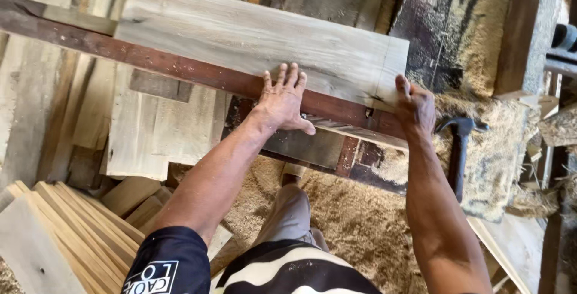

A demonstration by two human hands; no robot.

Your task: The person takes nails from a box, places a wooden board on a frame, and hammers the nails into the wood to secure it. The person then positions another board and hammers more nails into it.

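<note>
Overhead, a wide pale plank [258,39] lies across the middle of the scene, its near edge on a reddish-brown rail [162,63] running from far left to near right. Sawdust [354,222] covers the floor below. Thin wooden slats [84,222] are stacked at near left. Left hand [282,99] lies flat on plank and rail, fingers spread apart. Right hand [415,106] is clamped on the plank's right near corner. Hammer [460,144] rests just right of that hand.

Pale plank [252,39] lies across reddish rail [180,66]
</note>
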